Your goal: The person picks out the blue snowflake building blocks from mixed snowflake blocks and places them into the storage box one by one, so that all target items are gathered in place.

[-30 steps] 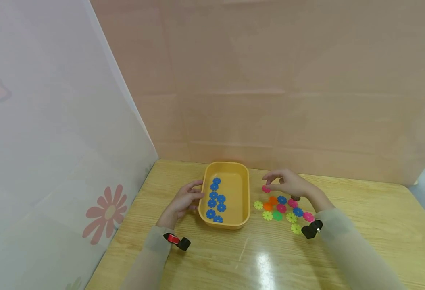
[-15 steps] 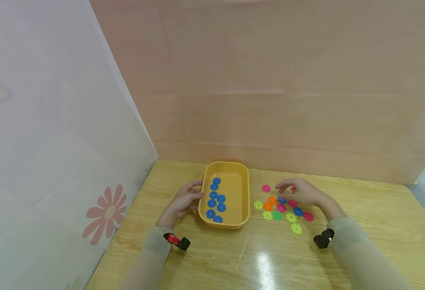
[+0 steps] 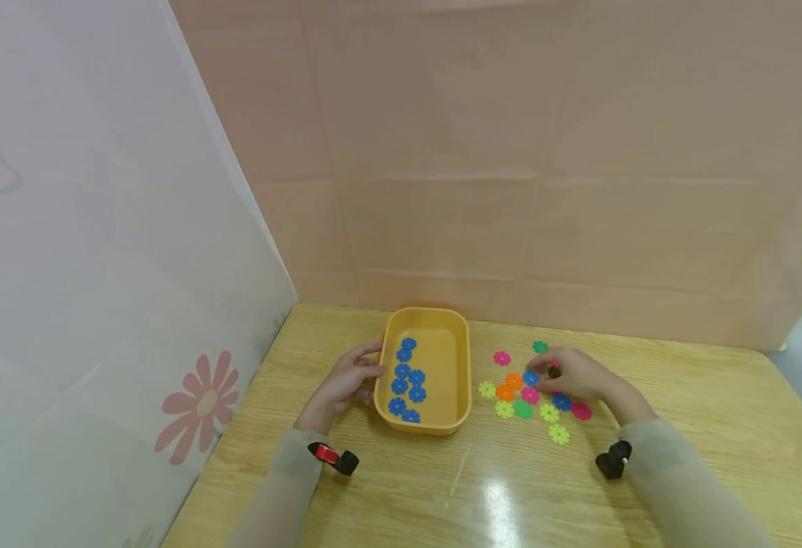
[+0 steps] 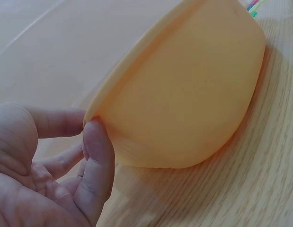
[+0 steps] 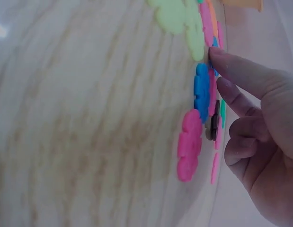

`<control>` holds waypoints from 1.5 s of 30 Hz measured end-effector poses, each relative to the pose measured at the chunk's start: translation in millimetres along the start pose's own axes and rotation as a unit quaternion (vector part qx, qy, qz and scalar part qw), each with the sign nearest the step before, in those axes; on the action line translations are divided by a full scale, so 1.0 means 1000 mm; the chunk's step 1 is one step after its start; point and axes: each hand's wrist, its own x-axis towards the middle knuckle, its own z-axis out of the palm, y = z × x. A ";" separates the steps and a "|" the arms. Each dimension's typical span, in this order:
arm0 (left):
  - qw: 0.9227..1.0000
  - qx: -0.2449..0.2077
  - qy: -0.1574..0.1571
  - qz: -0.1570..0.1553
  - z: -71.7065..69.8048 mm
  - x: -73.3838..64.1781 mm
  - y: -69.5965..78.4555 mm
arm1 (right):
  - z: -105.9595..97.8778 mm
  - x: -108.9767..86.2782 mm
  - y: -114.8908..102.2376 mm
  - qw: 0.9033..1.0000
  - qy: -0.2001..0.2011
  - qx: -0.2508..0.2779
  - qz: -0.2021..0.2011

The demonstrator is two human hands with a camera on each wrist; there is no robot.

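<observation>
My left hand [image 3: 346, 377] holds the side rim of a yellow plastic basin [image 3: 424, 428]; in the left wrist view its thumb and a finger pinch the basin's rim [image 4: 96, 104]. Several blue snowflake discs [image 3: 402, 386] lie along the basin's left side. To the right, my right hand [image 3: 575, 373] reaches down over loose discs on the table. Its thumb and index fingertips are apart, right at a blue snowflake disc [image 3: 530, 378]. In the right wrist view that disc is mostly hidden behind the thumb, and the other fingers are bent.
Around the right hand lie pink [image 3: 501, 358], green [image 3: 523, 409], orange [image 3: 505, 392] and yellow snowflake discs [image 3: 559, 434]. A dark brown disc [image 5: 214, 124] shows beneath the hand. The wooden table [image 3: 401, 495] meets a wall at the back and another on the left.
My right hand has moved from the pink disc at the back, rightward and then down to the blue disc. A green disc behind it has come into sight. My left hand stays on the basin.
</observation>
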 end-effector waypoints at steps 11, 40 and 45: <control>1.000 -0.002 0.006 -0.001 0.001 -0.001 0.001 | -0.002 0.004 -0.002 0.999 -0.030 -0.008 -0.018; 1.000 0.001 0.007 0.004 0.000 0.000 -0.001 | 0.004 0.001 -0.005 0.999 -0.017 0.040 0.007; 1.000 0.004 0.005 0.001 0.000 0.000 0.000 | 0.006 0.000 -0.002 0.999 -0.009 0.037 -0.018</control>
